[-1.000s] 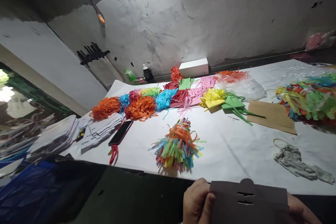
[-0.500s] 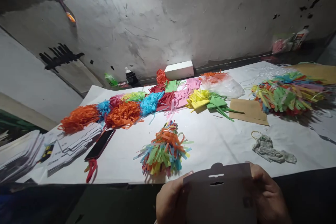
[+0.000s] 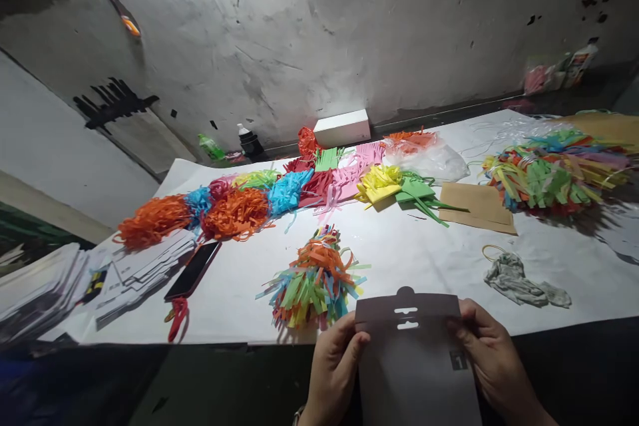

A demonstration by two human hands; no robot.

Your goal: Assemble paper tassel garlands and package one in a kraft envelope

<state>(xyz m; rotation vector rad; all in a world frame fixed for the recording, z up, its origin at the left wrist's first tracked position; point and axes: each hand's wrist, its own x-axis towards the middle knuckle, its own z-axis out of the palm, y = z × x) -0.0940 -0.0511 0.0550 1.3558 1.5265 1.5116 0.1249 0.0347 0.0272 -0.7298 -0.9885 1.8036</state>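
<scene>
Both hands grip a grey cardboard packaging sleeve [image 3: 412, 373] with two hanger slots near its top, a rounded tab and a small square marked "1". My left hand [image 3: 335, 363] pinches its left edge, thumb on the near face. On the opposite edge, my right hand [image 3: 492, 353] is closed the same way, thumb across the front. The sleeve is held upright just off the table's front edge; its lower end runs out of view. Just beyond my left hand lies a multicoloured paper-strip tassel [image 3: 317, 279], fanned toward me.
Bunches of shredded paper, such as an orange one [image 3: 237, 213], line the back of the white-covered table [image 3: 239, 293]. Left are a phone [image 3: 194, 271] and stacked white cards [image 3: 144, 273]. Right are a brown envelope [image 3: 476, 206], a crumpled grey cloth [image 3: 522, 283] and a large tassel pile [image 3: 554, 176].
The sleeve has come up and slightly left, tipping so that more of its face, with the second slot and the "1", shows clearly. Both hands have risen with it, thumbs now visible.
</scene>
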